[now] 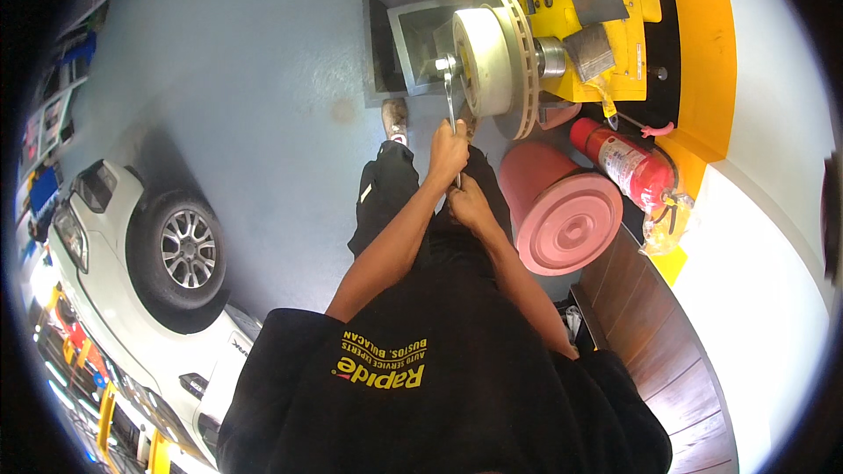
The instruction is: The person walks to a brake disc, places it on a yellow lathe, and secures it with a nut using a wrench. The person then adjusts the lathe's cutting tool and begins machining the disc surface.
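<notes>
Wrench [451, 98]: handle partly hidden by the grip | left hand [449, 151]: clamped around it | right hand [471, 204]: clamped on its near end

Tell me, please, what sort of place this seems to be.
Most likely a car repair workshop: a brake disc is mounted on a yellow machine, a wrench is in use, and a white vehicle stands to the left.
</notes>
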The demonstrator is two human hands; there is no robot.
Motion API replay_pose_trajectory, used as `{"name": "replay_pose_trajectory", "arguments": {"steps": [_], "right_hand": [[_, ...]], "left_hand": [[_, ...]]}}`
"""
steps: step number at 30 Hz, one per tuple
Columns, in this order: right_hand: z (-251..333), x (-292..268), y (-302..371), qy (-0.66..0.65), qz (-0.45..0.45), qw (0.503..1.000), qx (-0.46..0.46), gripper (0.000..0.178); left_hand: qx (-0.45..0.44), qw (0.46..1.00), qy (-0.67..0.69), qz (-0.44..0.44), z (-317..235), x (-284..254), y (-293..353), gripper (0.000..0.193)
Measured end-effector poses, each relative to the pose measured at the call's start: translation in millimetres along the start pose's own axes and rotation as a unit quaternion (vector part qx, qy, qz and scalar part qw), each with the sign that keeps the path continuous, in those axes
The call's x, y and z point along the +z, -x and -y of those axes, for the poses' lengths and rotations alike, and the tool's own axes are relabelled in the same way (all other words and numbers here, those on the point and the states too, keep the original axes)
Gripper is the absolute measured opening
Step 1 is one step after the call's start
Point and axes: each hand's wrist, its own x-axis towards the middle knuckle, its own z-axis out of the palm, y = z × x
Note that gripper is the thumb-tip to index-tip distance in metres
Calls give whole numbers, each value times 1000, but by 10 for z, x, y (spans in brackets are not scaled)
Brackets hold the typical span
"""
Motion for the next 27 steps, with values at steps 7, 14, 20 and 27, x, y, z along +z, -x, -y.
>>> {"name": "replay_pose_trajectory", "arguments": {"steps": [7,14,20,27], "right_hand": [[183,-118,21,66,-30,997,40,31],[154,-85,-242,75,-96,992,-4,32],[244,83,-164,195,-144,970,5,35],[304,46,-91,194,-189,962,23,38]], "left_hand": [[-33,993,116,-20,65,89,-4,28],[-11,999,43,-30,64,150,-250,30],[25,987,-68,-142,588,117,-559,43],[-194,952,-168,-165,21,293,-217,60]]}}
